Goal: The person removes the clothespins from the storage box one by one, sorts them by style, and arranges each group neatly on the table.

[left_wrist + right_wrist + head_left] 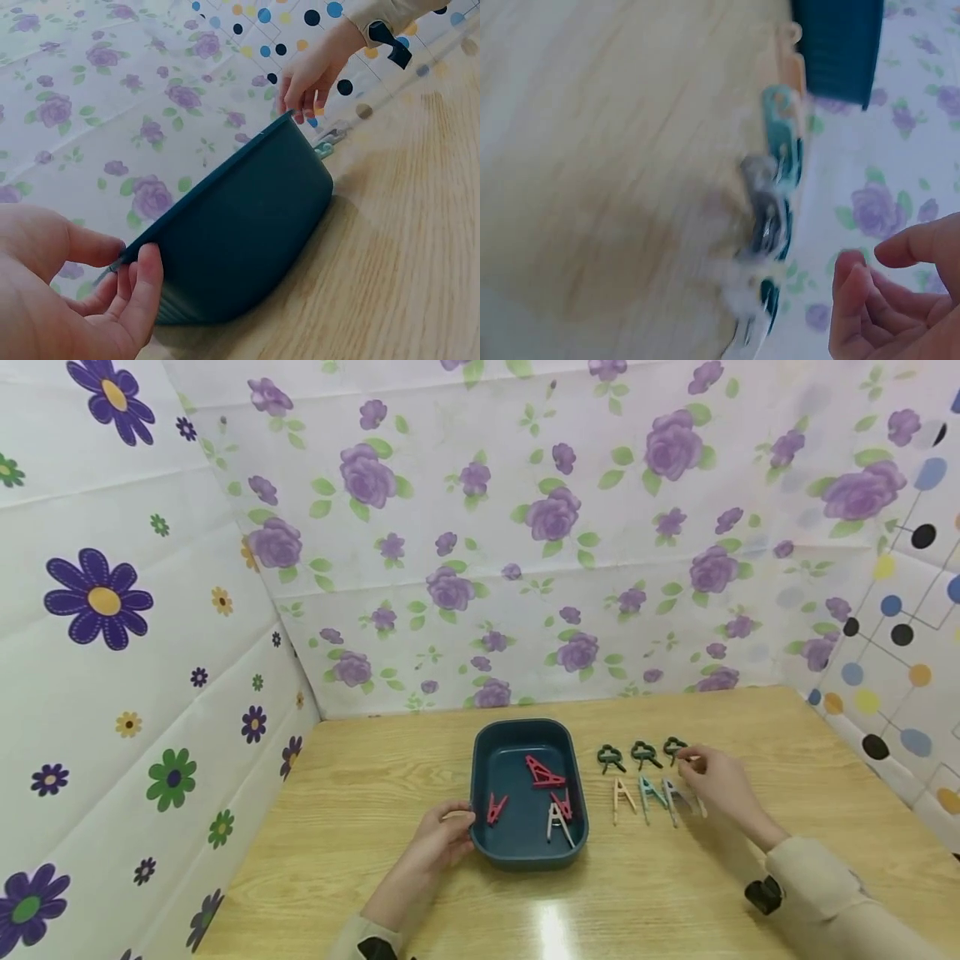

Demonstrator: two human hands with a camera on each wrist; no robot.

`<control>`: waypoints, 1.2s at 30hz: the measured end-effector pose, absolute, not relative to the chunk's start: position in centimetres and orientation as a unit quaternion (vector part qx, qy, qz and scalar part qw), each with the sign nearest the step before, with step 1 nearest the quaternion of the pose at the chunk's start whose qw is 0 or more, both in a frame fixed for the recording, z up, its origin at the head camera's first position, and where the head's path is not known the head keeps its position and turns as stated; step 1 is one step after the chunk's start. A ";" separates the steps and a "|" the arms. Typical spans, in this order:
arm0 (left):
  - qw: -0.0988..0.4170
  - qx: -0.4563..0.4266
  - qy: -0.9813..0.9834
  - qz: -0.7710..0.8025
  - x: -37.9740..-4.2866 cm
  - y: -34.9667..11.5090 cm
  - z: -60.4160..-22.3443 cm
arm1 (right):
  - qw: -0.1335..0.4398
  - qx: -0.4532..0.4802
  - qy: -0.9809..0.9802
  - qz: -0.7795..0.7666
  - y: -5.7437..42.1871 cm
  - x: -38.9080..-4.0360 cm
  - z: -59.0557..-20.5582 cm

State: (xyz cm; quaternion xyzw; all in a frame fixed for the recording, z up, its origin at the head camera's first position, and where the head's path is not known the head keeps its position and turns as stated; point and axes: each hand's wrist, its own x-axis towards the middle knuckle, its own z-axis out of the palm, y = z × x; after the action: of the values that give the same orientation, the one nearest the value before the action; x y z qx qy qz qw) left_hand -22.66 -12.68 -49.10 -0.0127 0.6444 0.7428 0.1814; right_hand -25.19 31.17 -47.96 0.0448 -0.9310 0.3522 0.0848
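Observation:
My left hand (441,837) pinches the left rim of a dark teal plastic bin (529,862), thumb and fingers on either side of the edge (126,259). Several clothespins lie inside, among them a red one (495,809) and a white one (557,825). My right hand (718,783) is at the right end of two rows of clips, beside a dark green cloud-shaped clip (672,747). In the right wrist view, its thumb and bent forefinger stand slightly apart, with nothing visible between them. Nearest below lies a grey clothespin (674,799); a white one (701,807) is partly hidden.
Between bin and right hand lie a peach clothespin (622,797) and a teal clothespin (649,794). Two more green cloud-shaped clips (611,757) sit behind them. Flower-patterned cloth (510,568) hangs along the back edge of the wooden table (375,777).

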 end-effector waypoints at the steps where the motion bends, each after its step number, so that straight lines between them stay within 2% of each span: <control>1: 0.180 -0.017 0.644 0.743 -22.6 -12.7 -49.0 | 0.076 0.046 -0.928 0.361 30.7 -25.2 -47.8; 10: 0.171 -0.017 0.647 0.742 -23.0 -12.7 -49.1 | 0.037 0.108 -0.902 0.417 26.6 -26.3 -47.0; 16: 0.190 -0.020 0.630 0.753 -23.3 -12.4 -49.2 | 0.041 0.126 -0.892 0.433 24.7 -27.1 -47.0; 36: 0.225 -0.015 0.603 0.765 -23.3 -12.5 -49.5 | -0.003 0.214 -0.843 0.493 20.3 -28.1 -46.5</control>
State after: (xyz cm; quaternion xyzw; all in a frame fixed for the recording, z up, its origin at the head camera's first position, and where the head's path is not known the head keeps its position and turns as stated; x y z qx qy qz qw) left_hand -23.34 -12.46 -49.48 -0.0154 0.6033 0.7649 0.2253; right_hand -28.07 20.26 -46.49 0.2138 -0.8432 0.4932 -0.0027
